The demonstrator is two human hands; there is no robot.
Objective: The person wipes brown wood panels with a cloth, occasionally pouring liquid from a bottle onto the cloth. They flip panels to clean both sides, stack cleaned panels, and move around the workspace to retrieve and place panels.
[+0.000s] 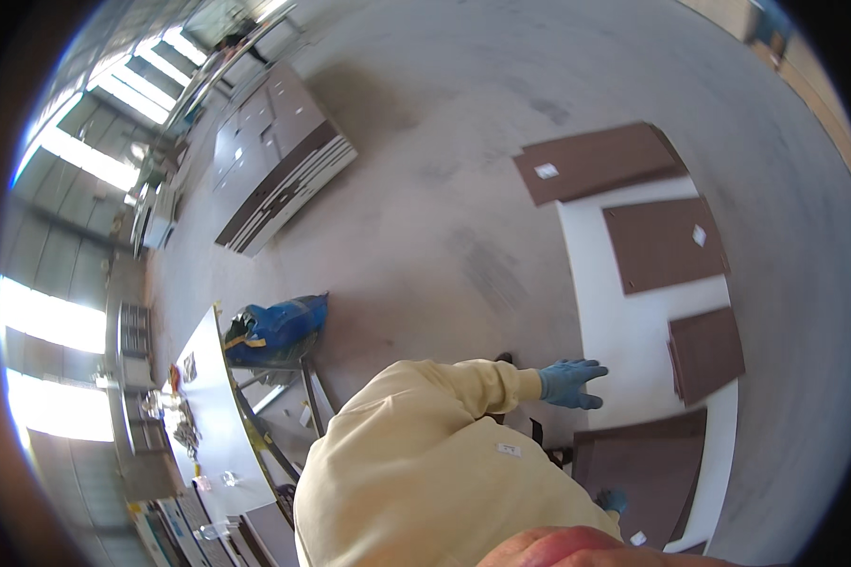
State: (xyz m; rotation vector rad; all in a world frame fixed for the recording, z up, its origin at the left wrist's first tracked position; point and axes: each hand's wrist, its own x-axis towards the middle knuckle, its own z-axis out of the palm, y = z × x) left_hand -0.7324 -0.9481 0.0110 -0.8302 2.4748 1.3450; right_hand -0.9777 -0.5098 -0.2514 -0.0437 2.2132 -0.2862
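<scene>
My left hand (571, 384), in a blue glove, reaches out of a cream sleeve with its fingers spread and nothing in it. It is over the near edge of a long white board (624, 354). My right hand (614, 501), also gloved in blue, is small in the view and partly hidden by my sleeve. It is at the nearest stack of brown panels (648, 472), and its fingers do not show clearly. Further along the board lie a small stack of brown panels (707, 354), a larger brown panel stack (662, 246) and a far brown stack (600, 161).
Behind me on the left stand a white-topped table (222, 416) with small items and a blue bag (279, 326) beside it. A large pile of grey-brown panels (279, 156) rests on the concrete floor (444, 217). Bright windows (57, 406) line the far left wall.
</scene>
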